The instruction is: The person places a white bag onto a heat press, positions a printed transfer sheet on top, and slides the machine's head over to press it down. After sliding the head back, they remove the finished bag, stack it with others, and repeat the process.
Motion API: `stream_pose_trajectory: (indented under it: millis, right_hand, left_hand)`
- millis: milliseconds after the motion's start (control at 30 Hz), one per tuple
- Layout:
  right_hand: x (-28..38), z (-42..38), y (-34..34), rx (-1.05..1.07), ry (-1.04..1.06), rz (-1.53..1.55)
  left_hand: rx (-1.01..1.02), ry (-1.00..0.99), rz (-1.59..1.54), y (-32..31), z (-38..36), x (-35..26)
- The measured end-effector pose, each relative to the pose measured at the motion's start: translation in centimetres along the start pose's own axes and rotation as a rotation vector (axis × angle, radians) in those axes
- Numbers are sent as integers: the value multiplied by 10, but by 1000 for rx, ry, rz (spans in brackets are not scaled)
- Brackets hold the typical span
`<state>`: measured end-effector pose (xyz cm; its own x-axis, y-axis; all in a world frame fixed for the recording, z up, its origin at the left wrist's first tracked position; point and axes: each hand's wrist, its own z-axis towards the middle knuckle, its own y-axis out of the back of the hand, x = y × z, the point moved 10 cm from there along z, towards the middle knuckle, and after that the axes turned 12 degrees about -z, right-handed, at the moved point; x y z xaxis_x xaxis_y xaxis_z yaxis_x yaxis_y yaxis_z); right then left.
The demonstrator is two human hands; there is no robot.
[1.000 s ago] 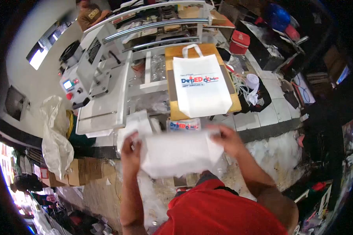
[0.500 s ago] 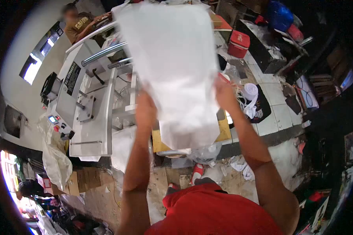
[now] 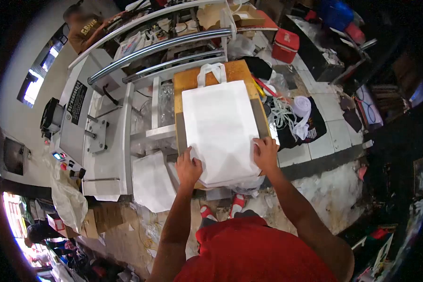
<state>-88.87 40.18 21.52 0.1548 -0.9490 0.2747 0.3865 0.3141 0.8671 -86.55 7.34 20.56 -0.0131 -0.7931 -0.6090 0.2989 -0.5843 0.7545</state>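
Observation:
A white tote bag (image 3: 221,127) lies flat on a wooden board (image 3: 241,71), its handle loops pointing away from me. My left hand (image 3: 189,168) is at the bag's lower left edge, fingers and thumb curled on the border. Opposite it, my right hand (image 3: 267,154) grips the lower right edge, with the thumb near the fabric. The fingertips' exact hold is partly hidden. Another white sheet or bag (image 3: 151,182) lies lower, to the left of the board.
A grey press machine (image 3: 103,136) with metal rails (image 3: 160,47) stands left. On the tiled counter (image 3: 333,131) are a white fabric roll (image 3: 301,107), white straps (image 3: 281,115) and black cloth (image 3: 317,126). A red box (image 3: 285,45) sits farther back. Another person (image 3: 83,29) works at upper left.
The tote bag has come down from in front of the camera and now lies flat on the board. Both hands have lowered with it, and the rails and handles have become visible.

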Motion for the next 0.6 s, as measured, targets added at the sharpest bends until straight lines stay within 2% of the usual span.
stream_pose_trajectory:
  millis: [33,333,600]
  right_hand:
    - [0,1,1,-10,-8,-24]
    - [-3,-3,0,-36,-10,10]
    - [-6,-5,0,-52,-48,-70]
  left_hand:
    - [-46,-54,-32,3,0,-4]
    - [-192,-139,-190,15,-9,-2]
    - [-186,-48,-220,14,-7,3]
